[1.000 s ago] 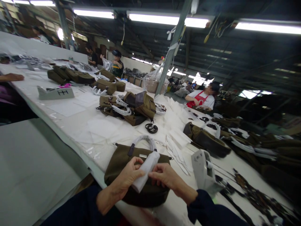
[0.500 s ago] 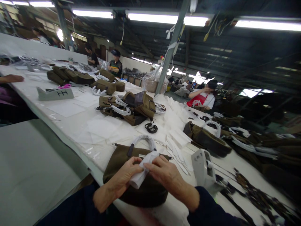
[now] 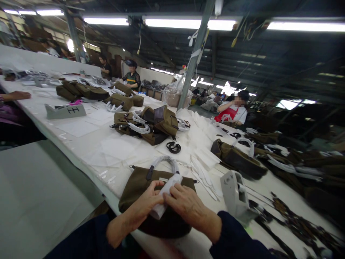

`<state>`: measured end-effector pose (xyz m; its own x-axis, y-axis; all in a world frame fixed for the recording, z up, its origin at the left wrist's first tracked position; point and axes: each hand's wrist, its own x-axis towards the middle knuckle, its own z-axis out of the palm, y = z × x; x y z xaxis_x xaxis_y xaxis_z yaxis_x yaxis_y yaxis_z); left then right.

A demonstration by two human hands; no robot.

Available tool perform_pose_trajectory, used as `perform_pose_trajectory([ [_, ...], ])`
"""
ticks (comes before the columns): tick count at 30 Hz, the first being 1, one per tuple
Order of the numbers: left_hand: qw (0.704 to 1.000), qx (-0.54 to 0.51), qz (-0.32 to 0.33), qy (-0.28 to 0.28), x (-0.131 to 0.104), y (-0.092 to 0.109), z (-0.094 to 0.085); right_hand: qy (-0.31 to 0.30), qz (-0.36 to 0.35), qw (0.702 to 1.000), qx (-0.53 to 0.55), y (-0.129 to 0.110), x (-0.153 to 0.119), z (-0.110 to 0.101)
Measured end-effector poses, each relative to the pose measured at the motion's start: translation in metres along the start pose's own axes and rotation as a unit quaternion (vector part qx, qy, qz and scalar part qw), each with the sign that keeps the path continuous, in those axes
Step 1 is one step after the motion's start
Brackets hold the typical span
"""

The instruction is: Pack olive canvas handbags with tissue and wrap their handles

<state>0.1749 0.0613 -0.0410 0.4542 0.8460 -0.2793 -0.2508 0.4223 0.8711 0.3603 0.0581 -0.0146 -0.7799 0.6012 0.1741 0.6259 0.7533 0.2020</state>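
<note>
- Centrally, at the near edge of the table (image 3: 88,144), sits one olive handbag (image 3: 132,187), with one arched handle (image 3: 165,158) in clear wrap on its far side and one pale metal plate (image 3: 163,179) on its front.
- Two hands work over it: the left hand (image 3: 147,202) pinches one white wrapping (image 3: 168,189) between thumb and fingers, and the right hand (image 3: 187,205) grasps the same piece from the right, fingers bent. It slants across the bag's front.
- Just beyond the handle lies one coiled black strap (image 3: 173,147).
- Farther off, one heap of olive bags (image 3: 165,122) with white-wrapped handles fills the middle; its exact count cannot be told.
- Two grey dispensers stand on the table: one far left (image 3: 66,111), with one pink item (image 3: 75,102) beside it, and one near right (image 3: 233,194).
- To the right, one olive-and-dark bag (image 3: 238,160) lies beyond the near dispenser; dark straps (image 3: 296,219), too tangled to count, spread at the near right.
- One person in a red apron (image 3: 231,113) is at the far right, one in a dark cap (image 3: 132,77) at the far left, and one other bare hand (image 3: 18,95) rests by the left edge.
</note>
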Motion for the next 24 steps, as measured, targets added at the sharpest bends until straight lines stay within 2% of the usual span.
perform_pose_trajectory([
  [6, 0.999, 0.049, -0.006, -0.018, 0.002, -0.001, 0.0, -0.005, -0.016, 1.0, 0.023, 0.001, 0.002, 0.013],
  [10, 0.979, 0.196, 0.031, -0.048, 0.0, 0.012, -0.01, -0.026, 0.049, 0.997, 0.054, 0.004, -0.003, 0.007],
  [13, 0.937, 0.328, 0.12, 0.024, -0.006, 0.022, -0.024, -0.031, 0.103, 0.99, 0.091, 0.01, -0.015, -0.013],
  [15, 0.915, 0.36, 0.165, 0.077, -0.011, 0.024, -0.033, -0.002, 0.144, 0.978, 0.153, 0.013, -0.023, -0.032],
  [17, 0.91, 0.349, 0.19, 0.119, -0.017, 0.021, -0.038, 0.043, 0.189, 0.944, 0.267, 0.011, -0.029, -0.055],
  [19, 0.907, 0.338, 0.205, 0.146, -0.023, 0.015, -0.039, 0.095, 0.218, 0.887, 0.396, 0.002, -0.032, -0.08],
  [22, 0.903, 0.348, 0.209, 0.141, -0.03, 0.004, -0.032, 0.161, 0.217, 0.796, 0.542, -0.013, -0.043, -0.113],
  [24, 0.896, 0.354, 0.224, 0.15, -0.033, -0.005, -0.027, 0.164, 0.232, 0.745, 0.603, -0.02, -0.062, -0.125],
])
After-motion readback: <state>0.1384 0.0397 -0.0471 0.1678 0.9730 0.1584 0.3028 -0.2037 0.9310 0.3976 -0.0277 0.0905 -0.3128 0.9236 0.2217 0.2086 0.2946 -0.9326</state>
